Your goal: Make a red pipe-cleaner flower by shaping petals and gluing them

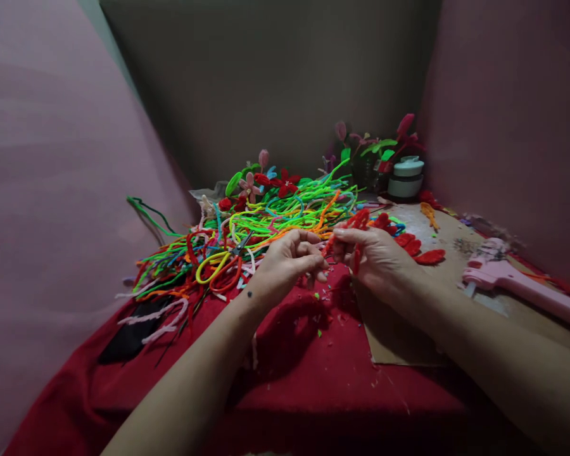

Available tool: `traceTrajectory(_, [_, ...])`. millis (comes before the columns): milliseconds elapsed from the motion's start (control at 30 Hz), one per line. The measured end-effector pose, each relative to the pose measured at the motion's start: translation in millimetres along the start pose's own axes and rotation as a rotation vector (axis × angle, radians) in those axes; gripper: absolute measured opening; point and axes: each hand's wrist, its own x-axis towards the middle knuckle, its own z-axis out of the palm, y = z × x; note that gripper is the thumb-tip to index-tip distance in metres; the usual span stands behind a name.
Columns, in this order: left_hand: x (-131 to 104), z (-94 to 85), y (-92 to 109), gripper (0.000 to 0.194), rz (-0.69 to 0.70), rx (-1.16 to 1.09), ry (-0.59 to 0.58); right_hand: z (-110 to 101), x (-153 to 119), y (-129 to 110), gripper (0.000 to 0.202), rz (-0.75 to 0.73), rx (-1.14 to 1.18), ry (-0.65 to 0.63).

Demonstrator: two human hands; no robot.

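Between the fingers of the left hand (pixel 285 261) and right hand (pixel 380 253) runs a pipe cleaner (pixel 358 220). Behind the fingers and to their left spreads a heap of pipe cleaners (pixel 285 212), with scissors (pixel 240 246) on its near edge, just left of the left fingers. Flowers (pixel 285 182) lie at the back of the heap, farther from the fingers. Behind the right fingers and to their right sits a jar (pixel 405 180). Right of the right fingers, petals (pixel 411 246) and a glue gun (pixel 503 275) lie on a board (pixel 446 235); below the fingers, scraps (pixel 320 333) lie on the cloth (pixel 332 392).

A fuzzy red pipe cleaner (pixel 360 219), bent and looped, is held raised in the right fingers (pixel 350 235).
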Motion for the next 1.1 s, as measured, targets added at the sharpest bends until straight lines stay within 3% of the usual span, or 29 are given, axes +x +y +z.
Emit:
traceTrajectory(167, [-1, 0.2, 4, 0.027, -0.007, 0.031, 0.018, -5, 1, 3, 0.007, 0.108, -0.129, -0.202])
traceTrajectory(433, [0, -3.6, 4, 0.025, 0.027, 0.012, 0.023, -4, -2, 2, 0.007, 0.094, -0.233, -0.292])
traceTrajectory(800, [-1, -1.6, -3, 0.017, 0.139, 0.14, 0.074, 0, -4, 1, 0.007, 0.036, -0.238, -0.221])
traceTrajectory(933, [1, -4.7, -8, 0.004, 0.316, 0.398, 0.152, -2, -3, 4, 0.01, -0.024, -0.25, -0.212])
traceTrajectory(1033, [2, -6.0, -11, 0.005, 0.469, 0.631, 0.228, -3, -3, 7, 0.013, -0.104, -0.303, -0.208])
traceTrajectory(1100, [1, -5.6, -11, 0.006, 0.493, 0.69, 0.247, -3, -3, 8, 0.016, -0.178, -0.365, -0.201])
